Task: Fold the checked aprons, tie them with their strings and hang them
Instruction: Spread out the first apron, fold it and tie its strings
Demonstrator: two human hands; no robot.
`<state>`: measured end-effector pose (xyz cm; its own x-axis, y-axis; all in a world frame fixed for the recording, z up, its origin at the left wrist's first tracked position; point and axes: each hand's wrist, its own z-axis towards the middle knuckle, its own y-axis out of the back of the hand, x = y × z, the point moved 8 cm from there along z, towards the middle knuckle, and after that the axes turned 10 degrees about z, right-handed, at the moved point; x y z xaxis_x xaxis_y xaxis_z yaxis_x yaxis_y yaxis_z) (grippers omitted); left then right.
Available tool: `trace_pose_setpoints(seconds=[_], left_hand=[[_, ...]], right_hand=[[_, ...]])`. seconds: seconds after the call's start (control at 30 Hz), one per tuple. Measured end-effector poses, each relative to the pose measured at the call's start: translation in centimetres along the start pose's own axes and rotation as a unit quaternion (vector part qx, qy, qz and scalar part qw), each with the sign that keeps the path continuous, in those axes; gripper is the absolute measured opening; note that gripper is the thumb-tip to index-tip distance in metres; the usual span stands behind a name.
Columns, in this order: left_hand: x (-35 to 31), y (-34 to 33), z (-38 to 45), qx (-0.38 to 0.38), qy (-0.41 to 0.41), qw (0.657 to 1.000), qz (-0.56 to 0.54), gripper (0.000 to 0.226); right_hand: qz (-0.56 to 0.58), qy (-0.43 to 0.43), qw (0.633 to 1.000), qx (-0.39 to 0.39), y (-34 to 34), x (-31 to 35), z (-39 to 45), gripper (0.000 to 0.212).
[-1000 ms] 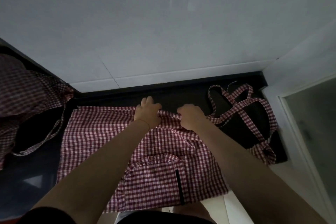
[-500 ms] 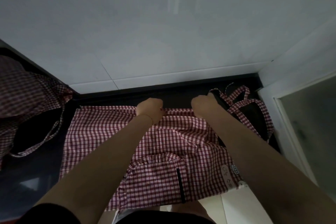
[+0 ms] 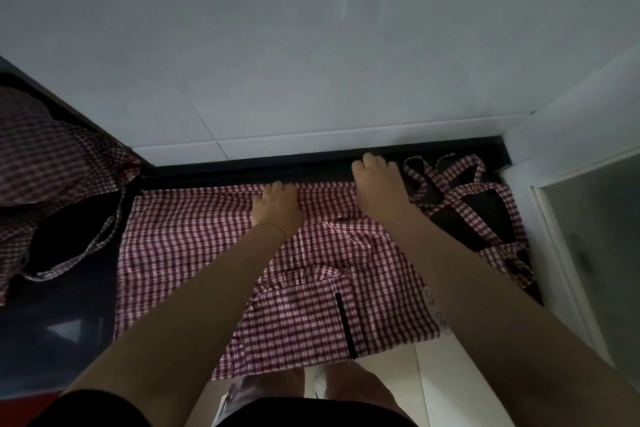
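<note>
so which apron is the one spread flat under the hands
The apron in the middle of the dark counter, with the frilled pocket. Both hands, left hand and right hand, rest on its far edge. The other apron lies bunched at far left.

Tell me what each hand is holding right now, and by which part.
Both hands lie on the far edge of the spread apron: left hand mid-edge, right hand at its right corner by the strings. Fingertips are hidden, so a true grip cannot be told.
</note>
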<state>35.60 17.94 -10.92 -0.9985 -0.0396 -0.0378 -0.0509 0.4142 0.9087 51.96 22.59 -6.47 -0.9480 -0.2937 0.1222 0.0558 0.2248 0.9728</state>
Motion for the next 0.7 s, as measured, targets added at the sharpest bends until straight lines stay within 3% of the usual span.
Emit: trace_pose_setpoints(seconds=[0.07,0.17,0.27,0.37,0.43,0.57,0.7], left_hand=[[0.2,-0.5,-0.2,0.007,-0.015,1.000,0.007,0.050],[0.4,-0.7,-0.5,0.017,-0.039,0.999,0.031,0.048],[1.8,-1.2,-0.6,0.052,-0.034,0.996,0.070,0.039],[3.3,-2.2,-0.8,0.102,-0.031,0.986,0.130,0.047],[4.0,-2.3,-0.8,0.116,-0.033,0.984,0.128,0.053],[4.8,-0.6,-0.5,0.054,-0.021,0.997,0.059,0.044],[5.6,-0.6,-0.3,0.055,-0.005,0.995,0.087,0.042]], right_hand=[[0.058,0.025,0.997,0.048,-1.9,1.7,0.1,0.025],[0.101,0.007,0.987,0.127,-4.9,3.2,-0.2,0.035],[0.061,-0.014,0.987,0.148,-6.1,3.5,-0.1,0.049],[0.028,-0.034,0.980,0.192,-6.8,2.5,-0.4,0.047],[0.044,-0.032,0.981,0.187,-6.6,1.8,-0.6,0.040],[0.081,-0.053,0.984,0.148,-5.1,1.4,-0.5,0.034],[0.046,-0.088,0.981,0.168,-5.0,0.8,-0.3,0.024]])
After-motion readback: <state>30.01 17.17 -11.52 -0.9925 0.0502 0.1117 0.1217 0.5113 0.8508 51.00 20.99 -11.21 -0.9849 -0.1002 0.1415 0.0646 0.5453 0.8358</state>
